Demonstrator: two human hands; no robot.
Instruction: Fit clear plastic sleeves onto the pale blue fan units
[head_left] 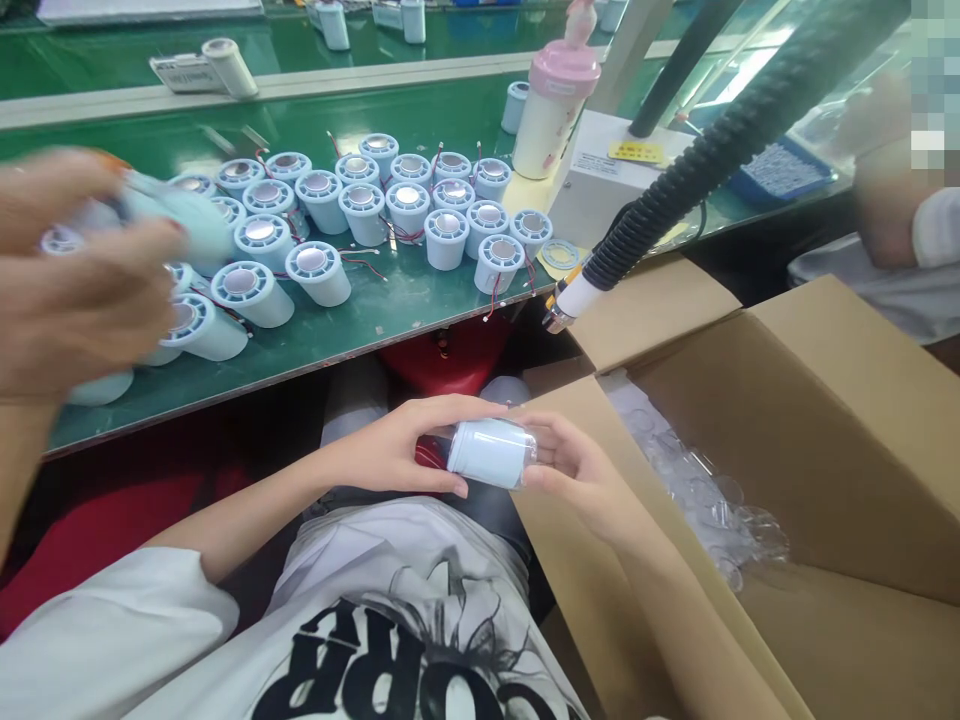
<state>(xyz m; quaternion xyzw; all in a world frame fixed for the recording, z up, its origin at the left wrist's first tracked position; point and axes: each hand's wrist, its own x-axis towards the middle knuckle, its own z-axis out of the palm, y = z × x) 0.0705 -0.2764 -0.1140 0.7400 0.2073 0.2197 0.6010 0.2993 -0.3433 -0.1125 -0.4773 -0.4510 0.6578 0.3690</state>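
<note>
My left hand (409, 445) and my right hand (577, 465) meet above my lap around a light blue cylindrical housing (487, 455), which lies on its side. A clear plastic cover (529, 450) surrounds it and shows past its right end. The fingers and thumb of my left hand curve about the left part. At the right end, my right hand grips the cover between thumb and fingers. Several similar light blue housings (321, 275) stand on the green bench (390, 290), with silvery discs on top and thin wires trailing.
A co-worker's blurred hand (82, 270) holds a light blue part at left. On my right, an open cardboard box (825, 420) contains clear plastic covers (697, 480). A black flexible hose (675, 180) hangs above it. A pink-lidded bottle (551, 120) stands beside a white device (607, 170).
</note>
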